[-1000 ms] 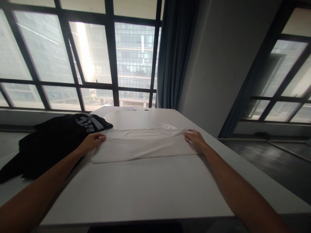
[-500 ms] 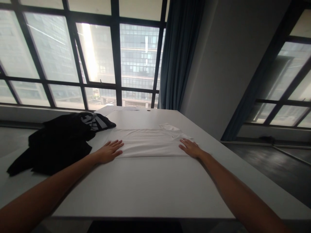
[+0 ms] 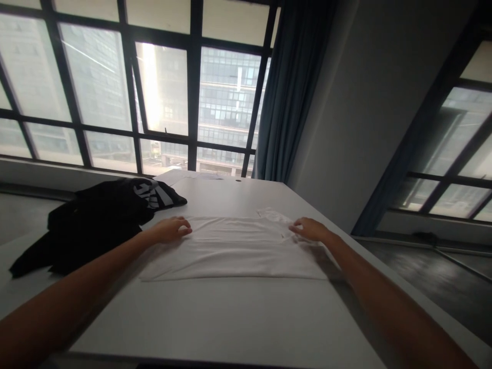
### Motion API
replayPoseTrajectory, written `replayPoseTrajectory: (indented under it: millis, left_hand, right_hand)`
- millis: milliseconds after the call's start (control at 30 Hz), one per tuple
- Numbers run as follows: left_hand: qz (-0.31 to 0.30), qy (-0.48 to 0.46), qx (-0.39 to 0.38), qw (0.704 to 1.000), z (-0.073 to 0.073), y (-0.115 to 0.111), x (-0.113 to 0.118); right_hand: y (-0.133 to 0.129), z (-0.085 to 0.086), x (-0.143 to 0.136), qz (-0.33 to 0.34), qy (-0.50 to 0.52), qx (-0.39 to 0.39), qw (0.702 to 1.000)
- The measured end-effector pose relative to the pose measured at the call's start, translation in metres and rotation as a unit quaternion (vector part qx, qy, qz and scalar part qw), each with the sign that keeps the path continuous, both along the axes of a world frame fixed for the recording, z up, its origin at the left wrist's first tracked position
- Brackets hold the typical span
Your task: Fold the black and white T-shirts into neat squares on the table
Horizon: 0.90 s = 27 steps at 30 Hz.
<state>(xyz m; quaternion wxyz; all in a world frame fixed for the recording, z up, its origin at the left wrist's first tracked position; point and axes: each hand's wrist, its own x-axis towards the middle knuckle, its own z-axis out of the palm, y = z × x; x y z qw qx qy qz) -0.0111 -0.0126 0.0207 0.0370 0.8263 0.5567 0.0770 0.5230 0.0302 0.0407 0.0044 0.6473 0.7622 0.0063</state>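
A white shirt (image 3: 234,259) lies spread across the table in a wide, folded strip with soft creases along it. At its left end, my left hand (image 3: 169,229) has its fingers curled and pinched at the fabric edge. My right hand (image 3: 309,229) pinches the cloth at the right end, beside a small bunched part. The fingertips of both hands partly hide the cloth they grip. The shirt's near part stretches toward me below both hands.
A heap of black clothing (image 3: 103,220) with a grey print lies on the white table (image 3: 230,318) to the left. Papers (image 3: 203,176) rest at the far end. Behind stand a window and a blue curtain (image 3: 286,102).
Both hands have gone from lying flat with fingers spread to pinching the shirt's ends. The shirt's near edge now reaches closer to me and looks wider. The view has shifted slightly.
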Motion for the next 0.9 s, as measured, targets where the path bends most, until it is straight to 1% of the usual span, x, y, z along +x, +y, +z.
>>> replayPoseTrajectory:
  millis: [67,133,200,267,333,400,467,533,567,633,700,733,800,833,900]
  left_hand:
    - [0.034,0.017,0.038,0.999,-0.006,0.023,-0.002]
    - [0.063,0.021,0.048,0.997,-0.010,0.044,-0.006]
    - [0.076,0.024,0.046,0.996,-0.011,0.060,-0.011]
    - [0.080,0.028,0.039,0.996,-0.010,0.073,-0.013]
    - [0.086,0.030,0.029,0.995,-0.010,0.084,-0.014]
    - [0.091,0.032,0.024,0.995,-0.011,0.094,-0.013]
    - [0.094,0.035,0.033,0.994,-0.010,0.101,-0.010]
    - [0.099,0.033,0.059,0.993,-0.008,0.106,-0.006]
    - [0.107,0.030,0.077,0.991,-0.006,0.107,-0.004]
    - [0.128,0.020,0.113,0.985,0.001,0.105,0.000]
    - [0.144,0.005,0.147,0.979,0.007,0.098,0.003]
    - [0.143,-0.003,0.163,0.976,0.009,0.093,0.003]
    - [0.116,-0.009,0.185,0.976,0.012,0.078,0.000]
    - [0.095,-0.005,0.191,0.977,0.011,0.070,-0.002]
    - [0.056,0.015,0.185,0.981,0.008,0.054,-0.007]
  right_hand:
    - [0.024,-0.002,-0.014,-0.021,0.015,0.028,0.999]
    - [0.051,-0.008,-0.027,-0.027,0.028,0.034,0.999]
    - [0.079,-0.015,-0.037,-0.024,0.033,0.053,0.998]
    - [0.104,-0.021,-0.044,-0.018,0.033,0.067,0.997]
    - [0.125,-0.027,-0.049,-0.017,0.030,0.064,0.997]
    - [0.141,-0.031,-0.054,-0.022,0.023,0.053,0.998]
    - [0.149,-0.032,-0.058,-0.031,0.016,0.048,0.998]
    - [0.150,-0.028,-0.061,-0.043,0.007,0.064,0.997]
    - [0.148,-0.024,-0.062,-0.053,0.006,0.094,0.994]
    - [0.137,-0.012,-0.061,-0.083,0.021,0.187,0.979]
    - [0.120,0.000,-0.055,-0.113,0.045,0.282,0.952]
    - [0.109,0.004,-0.050,-0.121,0.050,0.312,0.941]
    - [0.082,0.009,-0.037,-0.114,0.029,0.321,0.940]
    - [0.067,0.008,-0.031,-0.102,0.007,0.307,0.946]
    - [0.037,0.003,-0.018,-0.077,-0.035,0.247,0.965]
